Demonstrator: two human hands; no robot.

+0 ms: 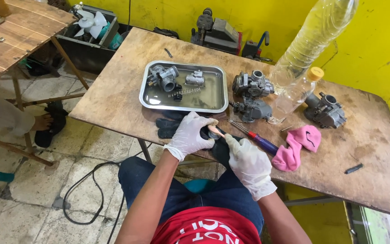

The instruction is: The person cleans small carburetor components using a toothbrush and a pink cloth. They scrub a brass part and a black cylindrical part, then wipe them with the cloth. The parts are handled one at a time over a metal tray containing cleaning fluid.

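Both my hands wear white gloves at the near edge of a wooden table (127, 90). My left hand (189, 134) grips a small dark part that is mostly hidden under its fingers. My right hand (248, 162) holds a thin tool with an orange tip (215, 131) against that part. A black glove (167, 128) lies just left of my left hand. A screwdriver with a red and blue handle (259, 140) lies right beside my right hand.
A steel tray (150, 100) holds two carburetor parts and a spring in liquid. Three carburetors (252, 84) (252, 110) (325, 110) stand behind. Two clear plastic bottles (312, 40) lean at the back. A pink cloth (296, 147) lies right. Another person's foot (41, 122) shows at left.
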